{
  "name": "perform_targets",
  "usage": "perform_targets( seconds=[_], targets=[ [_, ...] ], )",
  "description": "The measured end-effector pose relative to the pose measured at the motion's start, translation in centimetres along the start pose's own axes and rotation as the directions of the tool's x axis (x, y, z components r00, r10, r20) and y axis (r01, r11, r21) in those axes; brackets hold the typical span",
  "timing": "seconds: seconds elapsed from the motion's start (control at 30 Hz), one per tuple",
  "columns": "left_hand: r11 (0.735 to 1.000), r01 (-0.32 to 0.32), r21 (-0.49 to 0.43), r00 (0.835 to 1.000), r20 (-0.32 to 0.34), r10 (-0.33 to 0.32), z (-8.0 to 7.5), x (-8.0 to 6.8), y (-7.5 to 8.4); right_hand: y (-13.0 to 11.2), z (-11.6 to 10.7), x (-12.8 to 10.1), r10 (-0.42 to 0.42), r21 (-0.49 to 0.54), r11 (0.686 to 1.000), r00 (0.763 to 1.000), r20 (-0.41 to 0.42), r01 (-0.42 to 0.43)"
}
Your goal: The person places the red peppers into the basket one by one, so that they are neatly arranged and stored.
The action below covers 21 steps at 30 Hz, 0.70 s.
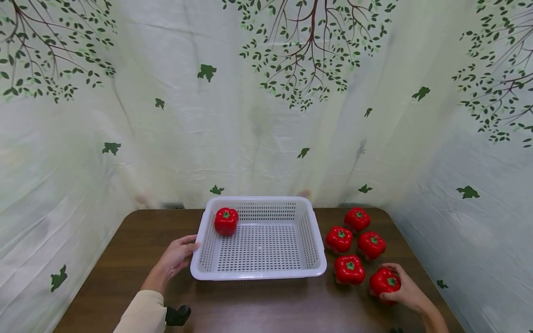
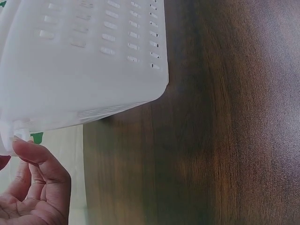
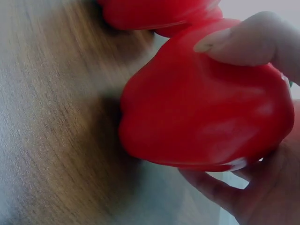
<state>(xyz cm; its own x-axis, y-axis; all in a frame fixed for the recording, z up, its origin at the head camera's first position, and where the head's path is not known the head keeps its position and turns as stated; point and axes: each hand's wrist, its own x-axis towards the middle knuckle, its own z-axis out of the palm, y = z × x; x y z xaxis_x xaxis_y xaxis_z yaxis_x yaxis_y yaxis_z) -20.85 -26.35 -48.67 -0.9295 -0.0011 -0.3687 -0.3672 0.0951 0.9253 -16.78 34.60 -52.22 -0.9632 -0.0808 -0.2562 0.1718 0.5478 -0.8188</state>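
Note:
A white perforated plastic basket (image 1: 258, 276) stands on the table with one red bell pepper (image 1: 226, 223) in its back left corner. My left hand (image 1: 176, 255) pinches the basket's left rim; in the left wrist view the thumb (image 2: 40, 157) lies against that rim. At the right, my right hand (image 1: 410, 292) grips another red bell pepper (image 1: 380, 283) by its sides. The right wrist view shows this held pepper (image 3: 201, 108) close up, thumb on one side and fingers on the other. Whether it still touches the table is unclear.
Several more red bell peppers, among them a front one (image 1: 349, 270) and a back one (image 1: 357, 218), sit between the basket and my right hand. The brown wooden table (image 1: 250, 305) ends at a leaf-printed curtain (image 1: 266, 115) behind and at both sides.

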Motion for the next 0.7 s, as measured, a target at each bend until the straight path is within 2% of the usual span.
perform_targets(
  seconds=[0.37, 0.7],
  targets=[
    [1.000, -0.012, -0.001, 1.000, -0.003, 0.012, -0.02, 0.12, -0.23, 0.39, -0.04, -0.26, -0.017, -0.009, 1.000, 0.996, -0.083, 0.016],
    [1.000, -0.024, -0.018, 1.000, -0.005, 0.024, 0.06, 0.21, -0.13, 0.76, 0.56, -0.73, 0.014, 0.017, 1.000, 0.991, -0.135, -0.012]
  ],
)
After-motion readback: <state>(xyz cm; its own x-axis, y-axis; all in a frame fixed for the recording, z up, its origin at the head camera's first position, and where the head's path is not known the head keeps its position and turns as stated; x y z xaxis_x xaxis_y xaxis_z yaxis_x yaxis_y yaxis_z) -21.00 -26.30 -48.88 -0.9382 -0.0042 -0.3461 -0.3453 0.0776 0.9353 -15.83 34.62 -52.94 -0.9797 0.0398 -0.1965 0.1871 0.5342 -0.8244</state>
